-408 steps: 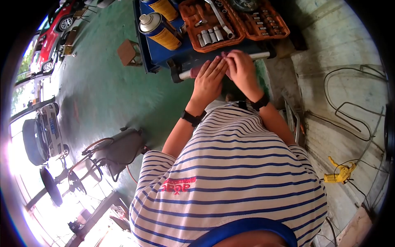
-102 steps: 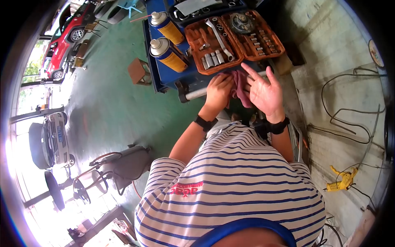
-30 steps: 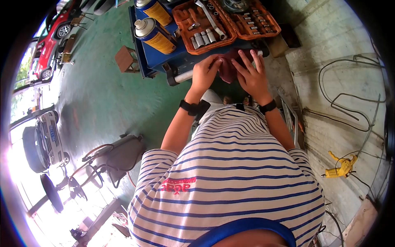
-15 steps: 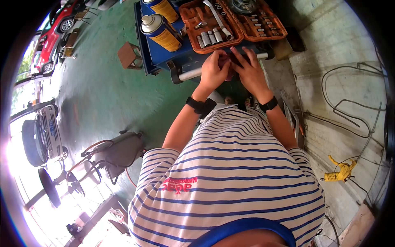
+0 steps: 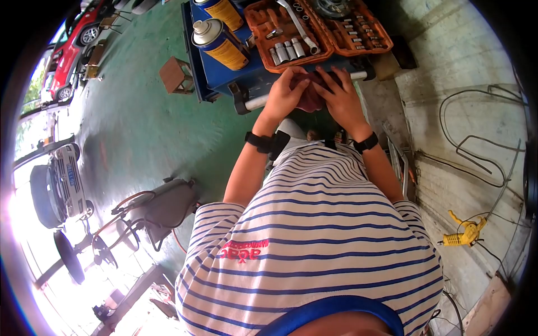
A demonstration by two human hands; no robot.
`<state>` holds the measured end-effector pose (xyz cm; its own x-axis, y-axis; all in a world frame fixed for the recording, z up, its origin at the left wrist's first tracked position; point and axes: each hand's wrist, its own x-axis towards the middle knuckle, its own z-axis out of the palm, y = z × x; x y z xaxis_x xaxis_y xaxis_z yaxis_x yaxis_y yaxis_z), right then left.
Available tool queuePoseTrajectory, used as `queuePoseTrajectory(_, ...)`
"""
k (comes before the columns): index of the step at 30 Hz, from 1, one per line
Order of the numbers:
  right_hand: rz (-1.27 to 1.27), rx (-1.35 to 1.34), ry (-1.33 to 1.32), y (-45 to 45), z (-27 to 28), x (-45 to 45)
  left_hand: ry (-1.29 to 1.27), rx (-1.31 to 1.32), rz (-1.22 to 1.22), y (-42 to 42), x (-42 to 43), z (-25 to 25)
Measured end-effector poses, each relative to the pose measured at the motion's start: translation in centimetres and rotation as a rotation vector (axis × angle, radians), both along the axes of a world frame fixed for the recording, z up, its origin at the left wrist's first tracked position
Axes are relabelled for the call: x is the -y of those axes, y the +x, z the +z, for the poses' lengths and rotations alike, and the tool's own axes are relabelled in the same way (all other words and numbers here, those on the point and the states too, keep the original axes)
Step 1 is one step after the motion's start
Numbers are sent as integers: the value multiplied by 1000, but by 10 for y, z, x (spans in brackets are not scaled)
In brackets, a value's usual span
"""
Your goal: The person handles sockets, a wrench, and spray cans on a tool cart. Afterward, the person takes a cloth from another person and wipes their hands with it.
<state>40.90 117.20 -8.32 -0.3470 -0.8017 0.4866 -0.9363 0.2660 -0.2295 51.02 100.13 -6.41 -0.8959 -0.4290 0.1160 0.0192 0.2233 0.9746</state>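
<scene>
A dark red cloth point(image 5: 310, 101) is bunched between my two hands, just in front of the blue tool cart's pale handle bar point(image 5: 258, 103). My left hand point(image 5: 282, 96) grips its left side, thumb and fingers closed on the fabric. On the other side, my right hand point(image 5: 342, 99) holds it with bent, partly spread fingers. Right beyond the hands lies an open orange tool case point(image 5: 259, 35) with several sockets point(image 5: 287, 52) and a long silver wrench point(image 5: 298, 27). A round metal part point(image 5: 332, 7) rests on the case's far side.
Two spray cans, a near one point(image 5: 221, 45) and a far one point(image 5: 222, 12), stand on the blue cart point(image 5: 216, 77). A brown stool point(image 5: 176, 75) is on the green floor. A yellow air gun point(image 5: 466, 232) hangs by the right wall. Cars are at left.
My left hand has shifted slightly left, away from the right hand. More of the red cloth now shows, spread between them.
</scene>
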Motion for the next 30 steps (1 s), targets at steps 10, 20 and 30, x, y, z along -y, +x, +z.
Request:
queuePoseTrajectory(10, 48, 99, -11, 2, 5, -2, 179, -13, -194, 11, 14, 4)
queuePoseTrajectory(20, 38, 76, 55, 3, 2, -2, -98, 73, -26, 3, 4, 8)
queuePoseTrajectory(30, 114, 55, 37, -11, 1, -6, -107, 4, 123, 14, 0, 5)
